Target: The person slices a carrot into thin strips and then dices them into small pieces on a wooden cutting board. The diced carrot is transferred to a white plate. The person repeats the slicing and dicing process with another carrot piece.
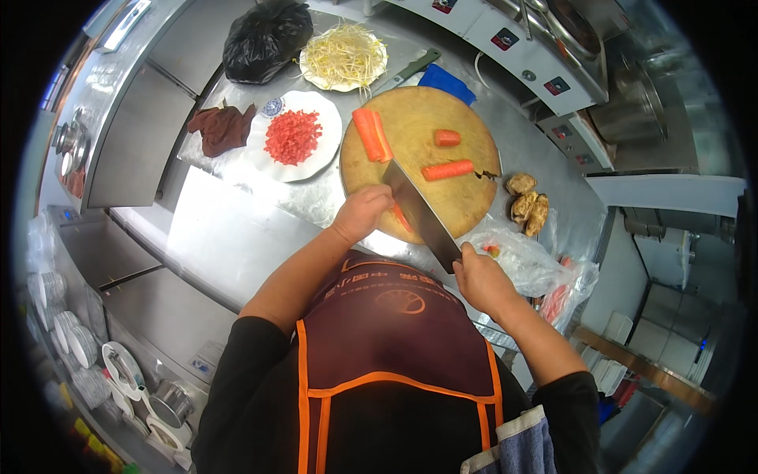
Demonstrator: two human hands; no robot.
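My right hand (482,275) grips the handle of a cleaver (421,216). Its broad blade slants across the near side of a round wooden chopping board (408,109). Beside the blade, my left hand (368,208) has its fingers bunched on a carrot piece (402,218), mostly hidden under the fingers. Past the cleaver's tip lie carrot lengths (371,135) side by side, with a cut face showing. A peeled carrot section (448,170) and a short carrot chunk (447,138) rest on the board's right half, near a dark crack at the rim.
Left of the board stand a white plate (325,142) of diced red food, a brown cloth (222,130) and a black plastic bag (266,41). Bean sprouts (343,56) fill another plate. A green-handled knife (414,68) lies behind; brown tubers (524,204) and clear plastic bags (527,260) sit right.
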